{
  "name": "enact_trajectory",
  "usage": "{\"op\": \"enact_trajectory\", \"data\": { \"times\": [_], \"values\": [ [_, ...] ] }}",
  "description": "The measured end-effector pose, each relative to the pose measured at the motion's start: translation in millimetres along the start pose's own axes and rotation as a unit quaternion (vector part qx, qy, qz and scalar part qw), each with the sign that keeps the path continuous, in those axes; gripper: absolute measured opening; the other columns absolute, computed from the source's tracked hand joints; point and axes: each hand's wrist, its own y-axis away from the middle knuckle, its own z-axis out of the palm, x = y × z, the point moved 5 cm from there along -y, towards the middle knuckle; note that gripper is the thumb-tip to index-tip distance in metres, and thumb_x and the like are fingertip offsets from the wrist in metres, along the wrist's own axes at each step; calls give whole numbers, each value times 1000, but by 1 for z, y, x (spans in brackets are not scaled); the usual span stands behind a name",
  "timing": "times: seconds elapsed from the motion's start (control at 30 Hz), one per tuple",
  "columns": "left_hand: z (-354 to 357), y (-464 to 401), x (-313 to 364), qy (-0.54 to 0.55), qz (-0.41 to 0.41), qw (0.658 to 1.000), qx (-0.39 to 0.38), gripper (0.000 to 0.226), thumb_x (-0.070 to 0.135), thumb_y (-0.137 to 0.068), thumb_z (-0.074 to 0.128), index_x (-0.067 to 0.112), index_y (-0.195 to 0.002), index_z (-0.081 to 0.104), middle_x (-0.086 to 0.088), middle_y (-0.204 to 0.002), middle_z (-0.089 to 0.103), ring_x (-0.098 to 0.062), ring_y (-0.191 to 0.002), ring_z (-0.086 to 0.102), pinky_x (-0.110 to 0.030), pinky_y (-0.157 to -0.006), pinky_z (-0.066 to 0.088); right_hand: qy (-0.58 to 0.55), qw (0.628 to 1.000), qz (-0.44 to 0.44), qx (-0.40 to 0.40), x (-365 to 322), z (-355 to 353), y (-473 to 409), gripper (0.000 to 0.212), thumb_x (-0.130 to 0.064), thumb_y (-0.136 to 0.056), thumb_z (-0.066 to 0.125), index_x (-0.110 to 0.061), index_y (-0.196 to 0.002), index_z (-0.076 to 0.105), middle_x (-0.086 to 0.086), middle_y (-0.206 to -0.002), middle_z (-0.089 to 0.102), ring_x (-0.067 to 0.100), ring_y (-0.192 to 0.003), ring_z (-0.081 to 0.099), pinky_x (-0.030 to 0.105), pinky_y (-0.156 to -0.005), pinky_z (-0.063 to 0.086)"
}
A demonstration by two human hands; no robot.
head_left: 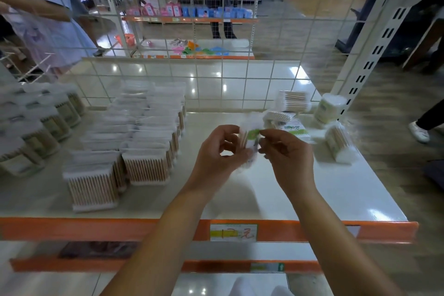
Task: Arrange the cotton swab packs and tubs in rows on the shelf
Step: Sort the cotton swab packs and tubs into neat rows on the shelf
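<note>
Left hand (217, 151) and right hand (286, 151), fingers curled, together pinch a small clear green-labelled pack of wooden cotton swabs (249, 138) above the middle of the white shelf (288, 194). Square clear swab tubs (144, 166) stand in rows toward its left edge; loose packs (336, 144) lie near its right rear corner.

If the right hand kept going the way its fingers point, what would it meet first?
The right hand points left, toward the swab pack it already pinches; just beyond is the left hand. Depth is unclear.

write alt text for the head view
Both hands, left hand and right hand, hold one swab pack above a white shelf. Rows of packs stand at left; loose packs and a tub lie at right.
</note>
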Motion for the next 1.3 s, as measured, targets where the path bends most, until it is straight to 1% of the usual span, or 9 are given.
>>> {"op": "enact_trajectory", "data": {
  "times": [0.1, 0.2, 0.27, 0.4, 0.53, 0.67, 0.9, 1.03, 1.3],
  "values": [
    [1, 2, 8, -33, 27, 999, 0, 36, 3, -72, 74, 30, -89, 56, 9, -79, 59, -5, -74, 58, -17, -61, 47, -18, 999, -9, -30, -8, 4, 3, 16, -20, -91, 55, -13, -86, 69, 2, -81, 71, 12, -73, 68, 29, -68, 52],
    [3, 4, 13, -29, 43, 998, -22, 31, -1, -72, 71, 23, -88, 57, 2, -80, 62, -11, -77, 60, -24, -63, 49, -35, 999, -5, -34, -12, 7, 7, 66, -62, -83, 43, -1, -79, 66, 16, -75, 68, 29, -75, 66, 41, -68, 54],
    [2, 3, 15, -48, 53, 997, -35, 29, 2, -75, 69, 23, -90, 57, 1, -82, 62, -11, -78, 60, -23, -61, 48, -15, 999, -18, -48, -17, 8, 8, 79, -73, -77, 43, 4, -78, 60, 22, -73, 63, 36, -73, 62, 46, -67, 51],
    [-4, 4, 25, -97, 82, 990, -59, 21, 18, -79, 67, 24, -96, 56, 5, -86, 63, -6, -82, 60, -19, -65, 48, 23, 997, -24, -62, -30, 12, 6, 17, -29, -81, 68, -12, -85, 66, -5, -76, 68, -1, -65, 63, 12, -57, 45],
    [-19, 8, 30, -199, 98, 969, -108, 29, 15, -83, 65, 25, -109, 59, 17, -97, 58, 2, -95, 53, -19, -82, 45, 83, 996, -40, 0, -37, 7, -1, 3, -10, -81, 67, -7, -83, 65, 0, -74, 67, 1, -65, 61, 12, -54, 44],
    [-51, 10, 41, -271, 132, 949, -96, 34, 18, -86, 62, 22, -120, 58, 19, -109, 52, 8, -101, 45, -3, -86, 33, 41, 998, -36, 30, -48, 10, -6, 21, -3, -80, 66, -17, -95, 64, -1, -84, 68, 0, -72, 62, 11, -63, 48],
    [-136, 8, 57, -370, 152, 916, -21, 28, 22, -86, 62, 23, -114, 61, 19, -108, 53, 9, -101, 43, 1, -86, 27, 9, 997, -55, -47, -68, 60, 6, 33, 2, -77, 69, -27, -91, 64, 11, -83, 66, 28, -79, 63, 35, -69, 52],
    [-181, 11, 50, -394, 116, 912, 2, 25, 24, -84, 56, 23, -108, 63, 15, -102, 58, 3, -97, 49, -2, -82, 31, 10, 995, -42, -87, -66, 93, 19, 34, -2, -77, 70, -33, -90, 61, 0, -83, 66, 20, -78, 65, 20, -67, 52],
    [-225, 22, 18, -434, 88, 896, 8, 25, 23, -82, 57, 12, -100, 70, 1, -100, 66, -18, -95, 60, -26, -81, 42, 11, 993, -37, -115, -64, 137, 40, 38, -4, -75, 71, -37, -89, 58, -7, -86, 66, 7, -73, 62, 15, -65, 51]
  ]
}}
